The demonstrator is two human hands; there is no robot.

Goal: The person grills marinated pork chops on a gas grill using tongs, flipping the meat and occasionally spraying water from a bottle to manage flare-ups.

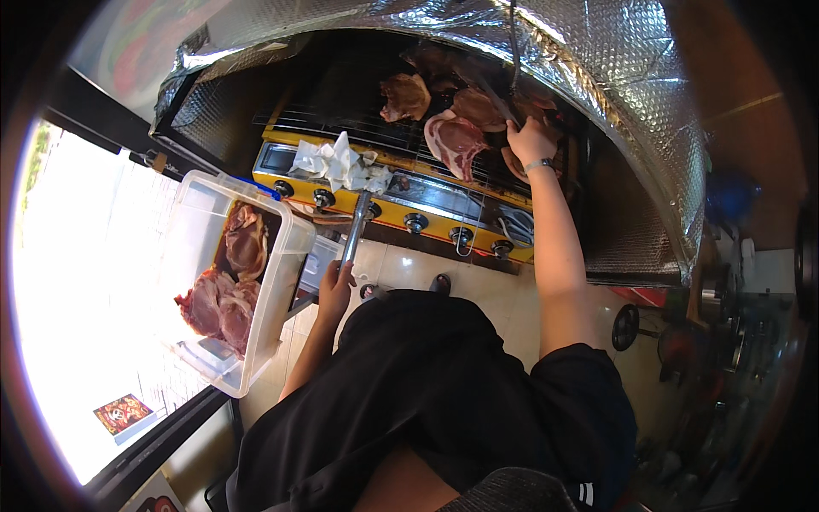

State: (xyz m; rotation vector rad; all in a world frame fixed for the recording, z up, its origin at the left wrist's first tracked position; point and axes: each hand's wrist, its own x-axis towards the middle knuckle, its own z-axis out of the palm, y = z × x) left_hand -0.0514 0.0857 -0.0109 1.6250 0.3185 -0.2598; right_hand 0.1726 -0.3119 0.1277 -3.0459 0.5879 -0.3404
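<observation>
Metal tongs (356,229) are held by their rear end in my left hand (336,288), in front of the grill's yellow control panel. Their tips reach crumpled white paper (342,165) on the panel's ledge. My right hand (532,142) reaches over the right part of the grill (358,131), closed around a dark, long utensil (491,96) whose far end lies among browned meat slices. A paler raw pork chop (455,144) lies left of that hand, near the grate's front. A browned meat piece (404,97) sits further left.
A clear plastic tub (270,301) with raw marinated meat (221,307) stands at the left. Foil-faced bubble insulation (652,115) surrounds the grill's back and right side. Black knobs (416,223) line the yellow front. A metal hook (464,246) hangs over it, near folded metal tongs (516,225).
</observation>
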